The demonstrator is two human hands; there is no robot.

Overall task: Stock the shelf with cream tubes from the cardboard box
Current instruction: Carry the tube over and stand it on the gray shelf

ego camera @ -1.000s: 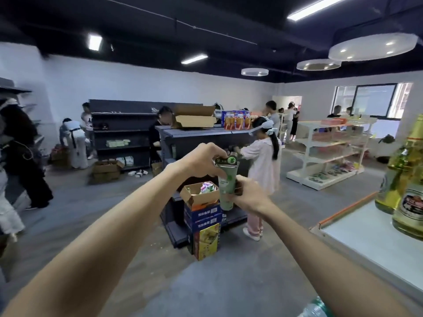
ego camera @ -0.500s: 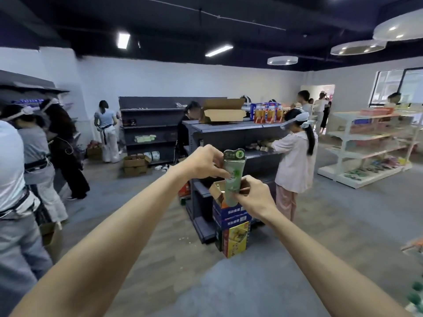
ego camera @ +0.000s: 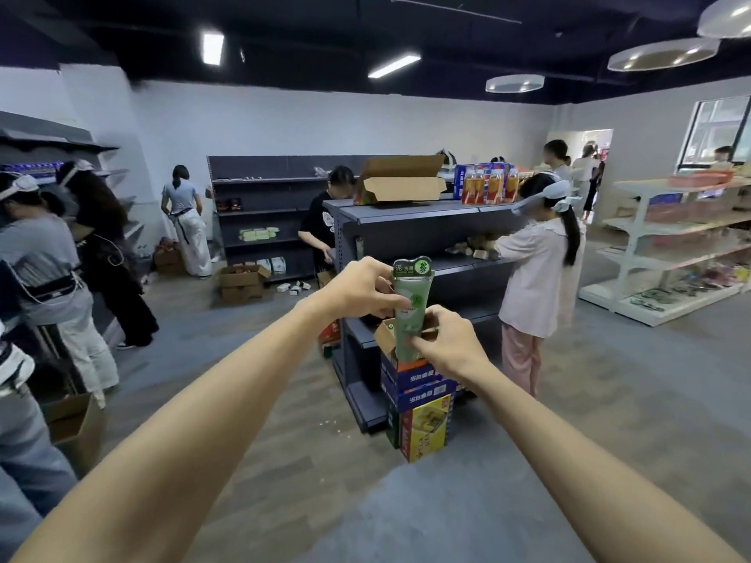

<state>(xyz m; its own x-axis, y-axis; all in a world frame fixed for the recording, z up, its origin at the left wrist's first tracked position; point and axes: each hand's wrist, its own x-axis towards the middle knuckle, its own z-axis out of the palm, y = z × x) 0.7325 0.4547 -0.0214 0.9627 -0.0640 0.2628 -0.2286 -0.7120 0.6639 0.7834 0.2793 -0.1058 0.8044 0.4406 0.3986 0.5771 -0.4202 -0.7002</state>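
Observation:
I hold a green cream tube (ego camera: 411,308) upright at arm's length, crimped end up. My left hand (ego camera: 359,288) pinches its upper part and my right hand (ego camera: 445,343) grips its lower end. Behind the tube, a small open cardboard box (ego camera: 388,337) sits on a stack of blue and yellow cartons (ego camera: 420,412) on the floor, against the end of a dark grey shelf unit (ego camera: 410,221). What lies in the box is hidden by my hands.
Several people work around the room: one in pink (ego camera: 536,278) at the dark shelf, others at the left wall (ego camera: 48,270). A white shelf unit (ego camera: 666,245) stands at the right. An open carton (ego camera: 400,182) tops the dark shelf. Boxes (ego camera: 242,280) lie on the floor.
My view has swung left: the bottles and counter at the right are out of frame, and people at the left came in. Both hands keep the tube upright in front of me.

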